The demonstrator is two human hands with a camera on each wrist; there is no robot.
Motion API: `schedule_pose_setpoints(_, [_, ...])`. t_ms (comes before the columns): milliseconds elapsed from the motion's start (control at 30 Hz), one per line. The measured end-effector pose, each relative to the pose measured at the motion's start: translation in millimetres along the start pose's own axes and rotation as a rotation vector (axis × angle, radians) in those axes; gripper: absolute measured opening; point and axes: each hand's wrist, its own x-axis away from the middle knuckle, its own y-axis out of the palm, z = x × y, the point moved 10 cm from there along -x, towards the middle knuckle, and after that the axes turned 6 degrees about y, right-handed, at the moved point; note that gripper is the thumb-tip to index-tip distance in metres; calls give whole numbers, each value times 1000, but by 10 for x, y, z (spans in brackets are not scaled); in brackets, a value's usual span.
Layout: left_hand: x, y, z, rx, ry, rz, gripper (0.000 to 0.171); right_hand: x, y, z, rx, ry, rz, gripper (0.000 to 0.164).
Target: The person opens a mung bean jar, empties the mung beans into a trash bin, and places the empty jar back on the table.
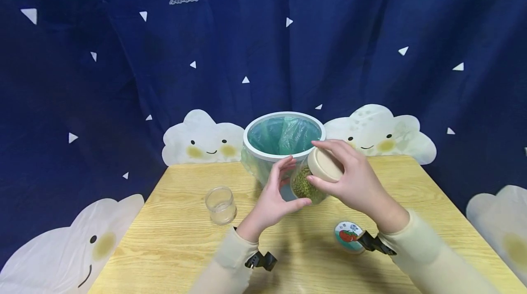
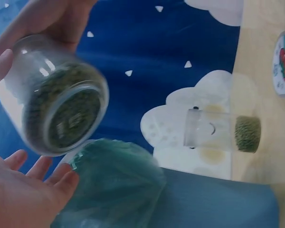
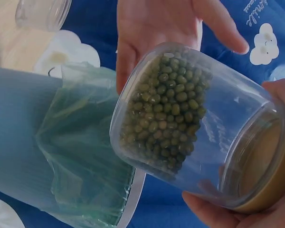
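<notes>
My right hand [image 1: 350, 173] grips the beige lid [image 1: 325, 165] of a clear jar [image 3: 218, 111] partly filled with green mung beans [image 3: 164, 114]. The jar is held tilted in front of the bin, its base toward the left hand. My left hand [image 1: 273, 195] is beside the jar's base with fingers spread and thumb apart; its palm faces the jar in the right wrist view. In the left wrist view, the left fingers [image 2: 47, 173] lie just below the jar's base.
A bin [image 1: 284, 157] with a white rim and green liner stands behind the hands. An open clear jar [image 1: 221, 205] is on the table's left. A round tomato-printed lid [image 1: 348, 236] lies near the right wrist. Another clear container with green contents [image 2: 248, 134] shows in the left wrist view.
</notes>
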Motion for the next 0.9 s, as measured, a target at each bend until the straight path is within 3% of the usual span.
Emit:
schedule_pose_setpoints(433, [70,118,-101,-2,-26,8,100,144,106,-76,-23,-31,-24,72])
schedule_pose_setpoints(667, [103,196,-183,24,-50,-62,104,201,173,-111,-35,-61,-41,72])
schedule_pose_setpoints(900, [136,225,-229,-39,-54,-90,106,245,225,-121,-32,-56,-68,73])
